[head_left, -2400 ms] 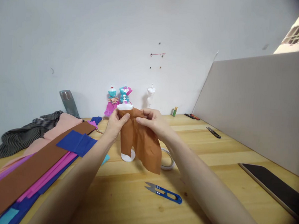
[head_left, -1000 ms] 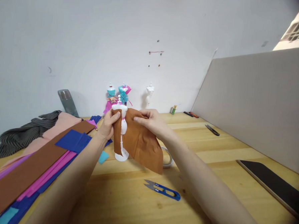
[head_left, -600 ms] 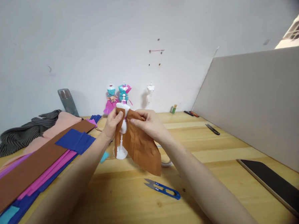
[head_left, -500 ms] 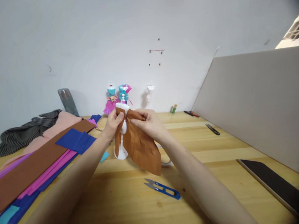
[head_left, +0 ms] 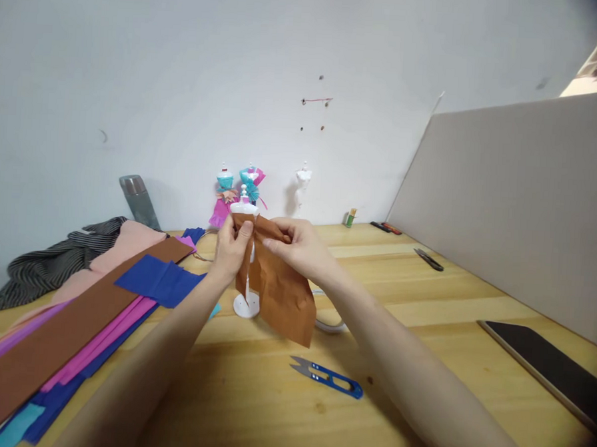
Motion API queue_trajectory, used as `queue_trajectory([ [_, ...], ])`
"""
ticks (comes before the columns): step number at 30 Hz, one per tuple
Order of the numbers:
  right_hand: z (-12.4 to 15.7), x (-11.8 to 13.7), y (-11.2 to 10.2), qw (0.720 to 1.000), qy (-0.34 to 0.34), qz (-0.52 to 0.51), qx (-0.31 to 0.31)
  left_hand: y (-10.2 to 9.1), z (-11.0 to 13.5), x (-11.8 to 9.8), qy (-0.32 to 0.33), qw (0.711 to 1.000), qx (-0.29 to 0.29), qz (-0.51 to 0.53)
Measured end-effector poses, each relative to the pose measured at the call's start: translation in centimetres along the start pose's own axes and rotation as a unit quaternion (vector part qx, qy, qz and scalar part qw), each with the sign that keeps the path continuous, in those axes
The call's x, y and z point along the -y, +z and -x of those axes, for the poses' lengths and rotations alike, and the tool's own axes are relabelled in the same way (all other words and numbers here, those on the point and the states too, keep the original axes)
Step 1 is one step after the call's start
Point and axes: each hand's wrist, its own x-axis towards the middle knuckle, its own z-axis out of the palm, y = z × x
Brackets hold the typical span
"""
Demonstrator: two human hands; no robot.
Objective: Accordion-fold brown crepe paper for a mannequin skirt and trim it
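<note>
A small white mannequin [head_left: 244, 208] on a round base [head_left: 247, 305] stands in front of me, tilted slightly. Brown crepe paper [head_left: 287, 296] is wrapped about its torso, its two edges nearly meeting at the front and a loose flap hanging to the right. My left hand [head_left: 233, 248] pinches the paper against the mannequin's left side, thumb in front. With thumb and fingers my right hand [head_left: 297, 247] grips the upper part of the flap. Thread snips [head_left: 328, 376] with a blue handle lie below on the table.
Coloured paper strips [head_left: 46, 344] and striped cloth [head_left: 66, 258] cover the left, near a bottle [head_left: 139, 200]. Dressed mannequins [head_left: 224, 186] and a bare one [head_left: 303, 180] stand by the wall. Scissors [head_left: 429, 260] and a dark tablet-like slab [head_left: 546, 370] lie right; a white ring [head_left: 330, 328] sits behind the paper.
The mannequin has tilted, its base shifting slightly right. The brown paper's edges have come closer together over its front, and the flap's lower corner has swung left.
</note>
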Motion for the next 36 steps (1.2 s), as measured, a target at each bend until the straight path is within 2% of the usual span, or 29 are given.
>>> queue_trajectory([
  [3, 0.1, 0.1, 0.2, 0.999, -0.016, 0.049, -0.016, 0.2, 0.1, -0.1, 0.001, 0.999, -0.020, -0.026],
  [7, 0.2, 0.4, 0.2, 0.998, -0.012, 0.064, -0.021, 0.3, 0.1, 0.0, 0.000, 1.000, 0.005, -0.018],
  [10, 0.2, 0.5, 0.0, 0.999, 0.004, 0.040, -0.018, 0.3, 0.0, 0.1, -0.012, 1.000, 0.012, 0.014],
  [17, 0.1, 0.5, -0.4, 0.999, 0.024, -0.043, 0.001, -0.1, -0.1, 1.0, -0.094, 0.983, 0.048, 0.148],
  [25, 0.4, 0.7, -0.7, 0.990, 0.042, -0.130, 0.030, -0.5, -0.1, 1.2, -0.105, 0.978, 0.075, 0.165],
  [29, 0.4, 0.9, -1.9, 0.984, 0.061, -0.144, 0.086, -0.9, -0.3, 1.5, -0.109, 0.976, 0.083, 0.172],
  [33, 0.2, 0.8, -4.2, 0.973, 0.100, -0.126, 0.166, -2.0, -1.1, 1.0, -0.118, 0.976, 0.062, 0.172],
  [36, 0.1, 0.2, -5.8, 0.972, 0.118, -0.098, 0.180, -2.9, -1.6, 0.0, -0.117, 0.978, 0.034, 0.172],
])
